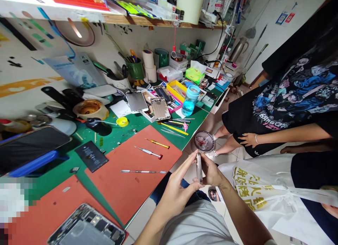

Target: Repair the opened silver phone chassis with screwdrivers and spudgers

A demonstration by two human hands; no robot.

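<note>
A grey shirt (pixel 195 224) lies below left fingers (pixel 185 165) and right fingers (pixel 208 164) pinching a slim, silvery phone (pixel 199 169).

- Opened phone (pixel 86 225): cut off by the bottom edge.
- Held phone (pixel 199 168): edge-on, its broad faces hidden.
- Battery (pixel 91 156): print too small to read.
- Pale thing (pixel 12 195), left edge: blurred into blocks.

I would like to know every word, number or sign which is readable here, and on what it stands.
"火": white bag; its other gold characters are too creased to read surely.
Too blurred: black T-shirt print, orange wall lettering.
Too small: black battery label, blue card, red card.
None visible: held phone.
</note>
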